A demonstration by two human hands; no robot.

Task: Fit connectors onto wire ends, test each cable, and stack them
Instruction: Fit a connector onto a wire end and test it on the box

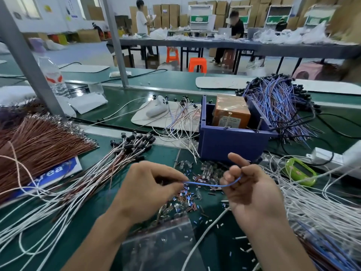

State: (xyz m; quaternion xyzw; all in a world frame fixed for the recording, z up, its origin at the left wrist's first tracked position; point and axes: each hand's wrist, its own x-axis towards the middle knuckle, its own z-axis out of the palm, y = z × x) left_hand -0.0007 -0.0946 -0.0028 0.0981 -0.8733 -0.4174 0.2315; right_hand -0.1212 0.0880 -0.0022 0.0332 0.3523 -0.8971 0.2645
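Both hands hover just above the green surface (164, 153), with a thin blue wire (213, 185) strung between them. The left hand (148, 190) pinches one end between thumb and fingertips. The right hand (252, 188) holds the other end with its fingers curled round it and the forefinger raised. The wire sags slightly in the gap, directly over a scatter of clear connectors (210, 173) and small coloured sleeve pieces (187, 204) lying loose on the surface.

Just beyond the hands stands a blue bin (224, 143) with an orange box (230, 112) inside it. Left of the left hand lies a fan of black-ended white wires (109, 165), and further left a thick bundle of brown wires (39, 145). Right of the right hand, loose white wires (322, 212) spread across the surface, with a green device (299, 174) near them. Behind the bin, to the right, lies a heap of blue and purple wires (277, 106). A clear plastic bag (162, 249) lies between the forearms, holding a few small pieces.
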